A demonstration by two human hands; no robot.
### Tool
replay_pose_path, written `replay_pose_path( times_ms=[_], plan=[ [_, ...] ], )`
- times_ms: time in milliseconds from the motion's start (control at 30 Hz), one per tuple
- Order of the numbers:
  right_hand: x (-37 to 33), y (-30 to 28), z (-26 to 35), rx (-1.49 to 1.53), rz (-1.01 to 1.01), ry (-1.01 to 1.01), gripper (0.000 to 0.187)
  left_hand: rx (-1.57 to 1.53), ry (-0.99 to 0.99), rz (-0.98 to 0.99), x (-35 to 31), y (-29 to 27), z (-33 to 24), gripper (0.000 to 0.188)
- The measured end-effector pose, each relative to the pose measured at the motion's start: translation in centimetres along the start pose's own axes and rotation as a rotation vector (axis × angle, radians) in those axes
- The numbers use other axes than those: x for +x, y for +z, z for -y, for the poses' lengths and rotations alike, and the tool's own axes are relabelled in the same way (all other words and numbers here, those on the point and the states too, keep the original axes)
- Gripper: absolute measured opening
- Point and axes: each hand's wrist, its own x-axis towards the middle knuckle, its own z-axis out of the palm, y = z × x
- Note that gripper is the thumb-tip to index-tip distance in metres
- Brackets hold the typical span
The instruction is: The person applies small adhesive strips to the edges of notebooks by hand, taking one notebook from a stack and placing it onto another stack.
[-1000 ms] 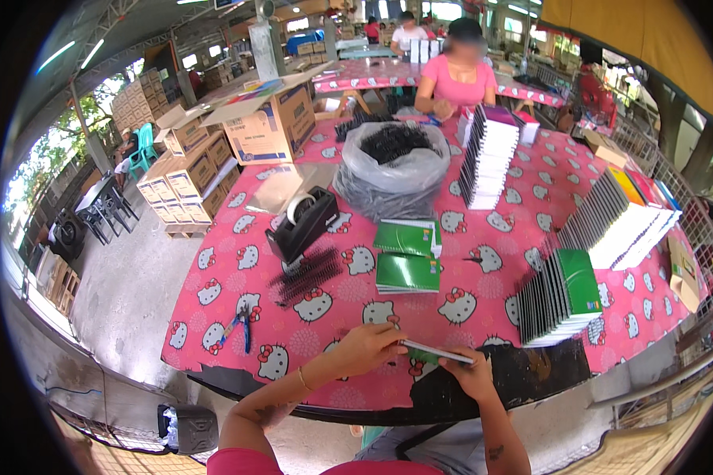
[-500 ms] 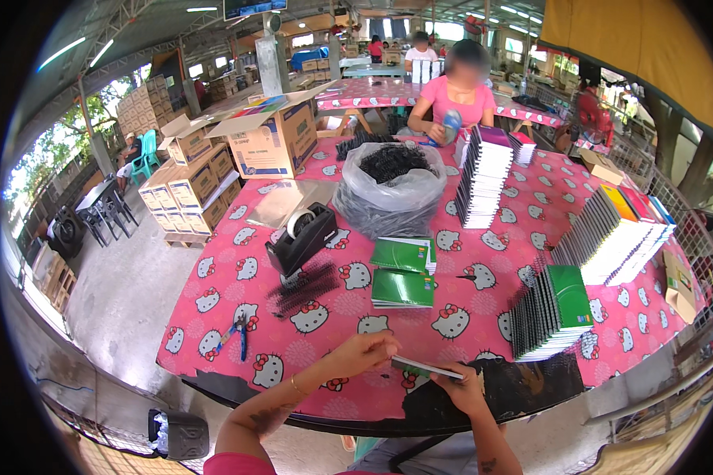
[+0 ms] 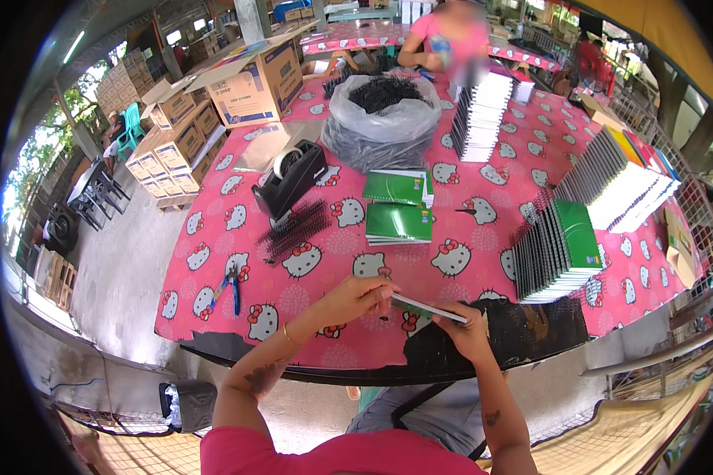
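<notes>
My right hand (image 3: 466,326) grips a thin green-covered notebook (image 3: 429,308) by its right end, tilted with its white page edge toward me. At the notebook's left end is my left hand (image 3: 367,296), its fingers bent and pressed together; a small dark tip shows below them, too small to name. Beyond my hands lie green notebooks (image 3: 398,222) in two low piles. To the left of these are loose black spiral binding coils (image 3: 297,231), and blue-handled pliers (image 3: 231,288) lie nearer the left table edge. A black tape dispenser (image 3: 293,184) stands behind the coils.
A clear plastic bag (image 3: 379,138) full of black coils stands mid-table. Stacks of bound notebooks (image 3: 558,253) line the right side. Across the pink table (image 3: 356,348) a person in pink (image 3: 451,43) works. Cardboard boxes (image 3: 257,87) stand at the back left.
The view has tipped downward, so the table sits higher in the picture. My left fingers have come up against the notebook's left end, and the notebook's tilt has changed a little.
</notes>
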Motion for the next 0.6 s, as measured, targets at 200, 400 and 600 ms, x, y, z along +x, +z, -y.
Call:
replay_pose_path(
  times_ms=[200,400,600],
  plan=[
    [-0.1,0.2,0.9,0.032,0.013,-0.038,0.025,0.243,0.398,-0.137,-0.2,0.3,-0.2,0.024],
    [0.0,0.5,1.4,0.033,-0.018,-0.001,0.021,0.471,0.313,-0.098,-0.3,-0.2,0.2,0.025],
    [-0.4,0.1,1.8,-0.021,-0.047,-0.006,0.02,0.547,0.423,-0.238,0.3,1.0,-1.6,0.02]
  ],
)
